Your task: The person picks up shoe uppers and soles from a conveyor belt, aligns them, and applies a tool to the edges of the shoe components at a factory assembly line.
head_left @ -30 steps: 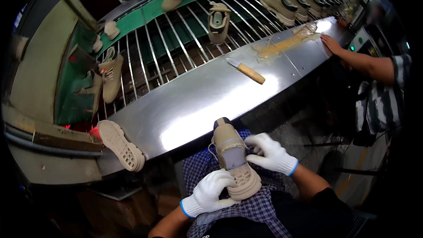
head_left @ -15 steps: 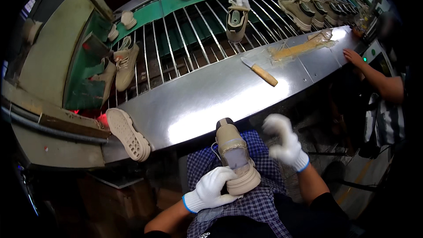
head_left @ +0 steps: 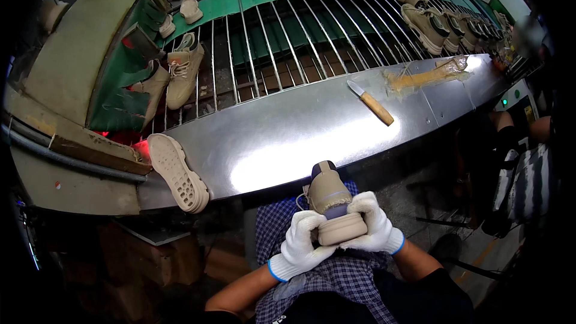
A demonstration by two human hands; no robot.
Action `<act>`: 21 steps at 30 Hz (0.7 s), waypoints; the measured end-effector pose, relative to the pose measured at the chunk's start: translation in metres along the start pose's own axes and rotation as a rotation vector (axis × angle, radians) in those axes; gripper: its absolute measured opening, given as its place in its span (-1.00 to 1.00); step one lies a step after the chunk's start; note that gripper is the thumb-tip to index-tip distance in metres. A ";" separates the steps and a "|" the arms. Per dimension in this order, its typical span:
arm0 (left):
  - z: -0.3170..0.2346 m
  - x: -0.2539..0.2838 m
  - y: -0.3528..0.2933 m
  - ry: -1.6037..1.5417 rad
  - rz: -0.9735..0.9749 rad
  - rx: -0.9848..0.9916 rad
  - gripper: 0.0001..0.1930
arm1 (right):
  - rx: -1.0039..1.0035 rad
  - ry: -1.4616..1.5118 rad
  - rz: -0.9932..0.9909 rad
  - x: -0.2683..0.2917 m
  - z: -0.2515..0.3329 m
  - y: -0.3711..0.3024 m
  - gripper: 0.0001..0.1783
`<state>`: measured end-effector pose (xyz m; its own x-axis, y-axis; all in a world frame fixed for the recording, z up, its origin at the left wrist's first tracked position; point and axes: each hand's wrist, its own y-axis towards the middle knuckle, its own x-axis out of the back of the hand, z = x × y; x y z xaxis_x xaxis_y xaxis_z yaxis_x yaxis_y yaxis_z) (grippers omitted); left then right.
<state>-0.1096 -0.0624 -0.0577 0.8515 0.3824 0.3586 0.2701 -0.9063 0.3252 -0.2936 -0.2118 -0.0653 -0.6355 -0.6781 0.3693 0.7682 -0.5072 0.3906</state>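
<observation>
In my lap, over a blue checked apron, lies a beige shoe upper with its dark heel end pointing away from me. A thick beige rubber sole covers its near end, and a purplish patch of the upper's underside shows between them. My left hand, in a white knitted glove, grips the sole's left side. On the sole's right side my gloved right hand is closed, thumb on top and fingers underneath. Another beige sole rests at the bench's left end, its honeycombed side showing.
A wooden-handled knife lies on the metal bench, left of a patch of yellowish tape. Beyond runs a roller conveyor with beige shoes at left and several more at right. A person's leg is at right.
My right hand has come down from the air onto the sole, which now sits more level. The co-worker's gloved hand and the shoe it held have left the rollers. The view has shifted slightly.
</observation>
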 end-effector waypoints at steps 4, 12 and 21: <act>0.017 -0.009 0.010 0.012 -0.034 -0.032 -0.20 | -0.110 0.097 0.005 0.003 -0.022 -0.001 -0.02; 0.024 -0.013 0.014 -0.054 -0.013 -0.008 -0.17 | -0.162 0.260 0.077 0.006 -0.041 0.001 -0.04; 0.046 0.013 0.000 -0.262 0.384 0.907 -0.23 | -0.859 0.098 0.458 -0.016 -0.075 -0.043 0.50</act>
<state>-0.0775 -0.0661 -0.0934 0.9945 0.0845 0.0611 0.1043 -0.7962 -0.5960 -0.3110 -0.2189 -0.1510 -0.2822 -0.9274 0.2456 0.7586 -0.3725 -0.5346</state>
